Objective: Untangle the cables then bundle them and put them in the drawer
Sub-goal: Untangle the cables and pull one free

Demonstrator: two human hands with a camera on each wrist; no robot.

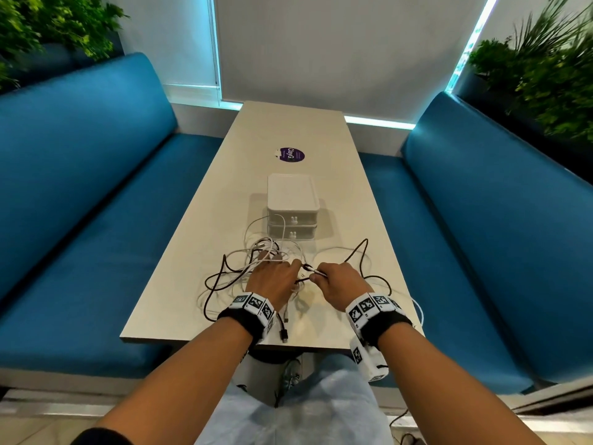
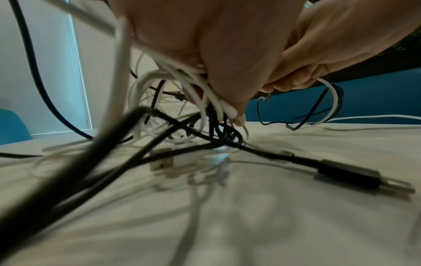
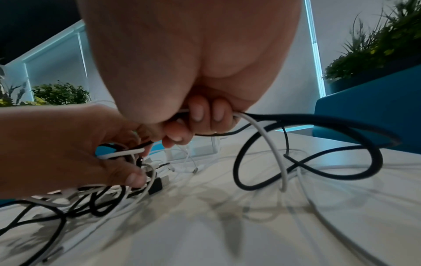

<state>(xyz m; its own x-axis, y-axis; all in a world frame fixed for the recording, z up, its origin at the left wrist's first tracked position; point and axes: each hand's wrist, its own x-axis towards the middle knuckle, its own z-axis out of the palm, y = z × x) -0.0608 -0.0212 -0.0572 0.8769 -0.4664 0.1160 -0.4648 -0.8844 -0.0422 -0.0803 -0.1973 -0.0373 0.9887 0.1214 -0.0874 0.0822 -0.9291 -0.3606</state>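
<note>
Right hand (image 3: 189, 115): fingers curled around 1 white cable (image 3: 271, 151) and 1 black cable (image 3: 341, 120), both leaving the fist toward 3 o'clock in the right wrist view and looping down onto the table (image 1: 321, 329). Left hand (image 1: 272, 281): at 9 o'clock of the right hand, nearly touching it, fingers closed on a bunch of white and black strands at the centre of the cable tangle (image 1: 256, 261); in the left wrist view the strands hang from the fingertips (image 2: 237, 111) to the tabletop. A short run of cable spans the gap between the 2 hands. The tangle lies on the near end of the table, spreading from 9 o'clock of the left hand to 3 o'clock of the right hand. A black USB plug (image 2: 364, 180) and a white USB plug (image 2: 164, 162) lie flat on the table below the left hand. At 12 o'clock of the hands stands a white 2-drawer box (image 1: 292, 203), both drawers closed; 1 white loop rests against its front. Beyond it, a purple round sticker (image 1: 291, 155). Blue benches (image 1: 96, 187) flank the table at 9 and 3 o'clock.
</note>
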